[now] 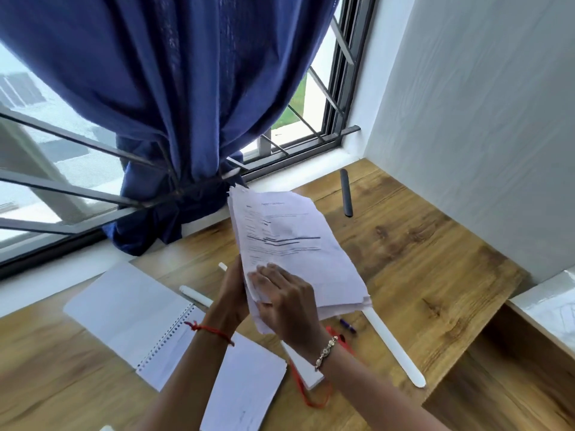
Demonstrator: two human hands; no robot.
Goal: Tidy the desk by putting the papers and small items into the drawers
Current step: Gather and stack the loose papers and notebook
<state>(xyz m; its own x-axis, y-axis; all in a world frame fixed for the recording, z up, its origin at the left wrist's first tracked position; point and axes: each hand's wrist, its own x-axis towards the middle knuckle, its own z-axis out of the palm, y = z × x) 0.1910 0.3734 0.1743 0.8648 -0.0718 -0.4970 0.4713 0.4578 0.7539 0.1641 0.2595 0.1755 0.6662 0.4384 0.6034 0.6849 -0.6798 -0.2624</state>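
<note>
A thick stack of printed papers (289,244) is held up above the wooden desk (420,250), tilted toward the window. My left hand (231,293) grips the stack's lower left edge from behind. My right hand (284,301) lies on the front of the stack near its bottom, fingers spread flat with the thumb under the lower edge. Below, on the desk, lie an open spiral notebook (130,309), a loose white sheet (245,387), a white pen (196,296), a small blue item (348,325), a red lanyard (308,390) and a long white strip (395,346).
A dark slim bar (346,192) lies near the window sill at the back. A blue curtain (174,119) hangs tied at the window. A white wall (482,135) bounds the desk on the right, where a lower shelf with a white surface (547,306) sits.
</note>
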